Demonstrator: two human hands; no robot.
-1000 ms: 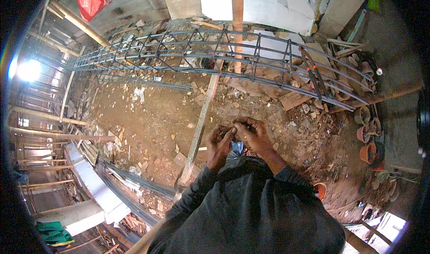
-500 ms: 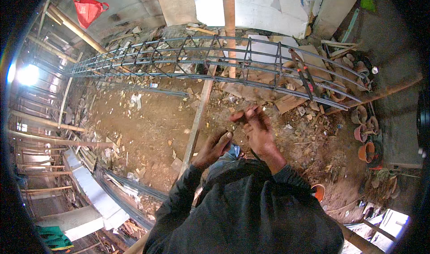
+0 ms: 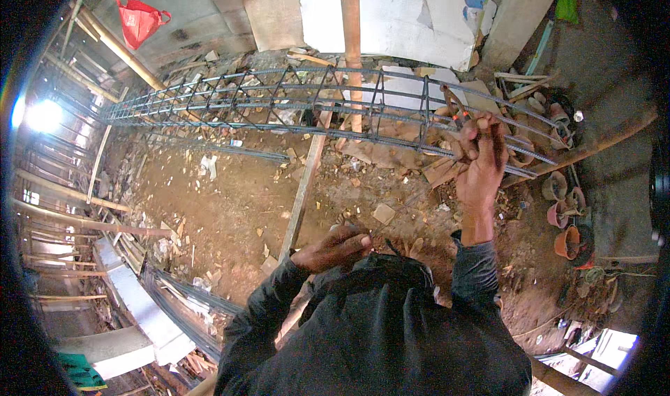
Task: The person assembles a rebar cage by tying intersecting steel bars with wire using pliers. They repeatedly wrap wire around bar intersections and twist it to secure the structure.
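Note:
My right hand (image 3: 481, 155) is stretched forward to the right end of a long rebar cage (image 3: 377, 106). Its fingers curl round the handles of a pair of bolt cutters (image 3: 455, 104), which lean on the cage's bars. Orange-red marks on the cutters show just past my fingers, while the lower handles are hidden behind the hand. Close to my body, my left hand (image 3: 335, 248) is closed, thumb against the fingers. Anything small inside it cannot be made out.
A wooden plank (image 3: 305, 187) runs from under the cage towards me. Loose bars (image 3: 195, 295) lie at lower left beside white boards (image 3: 139, 305). Several buckets (image 3: 567, 242) stand along the right wall. A bamboo post (image 3: 352, 26) rises behind the cage, and rubble litters the dirt floor.
My right hand has moved from near my left hand, forward and right, onto the bolt cutters. My left hand has shifted slightly, staying near my body. The view has tilted a little.

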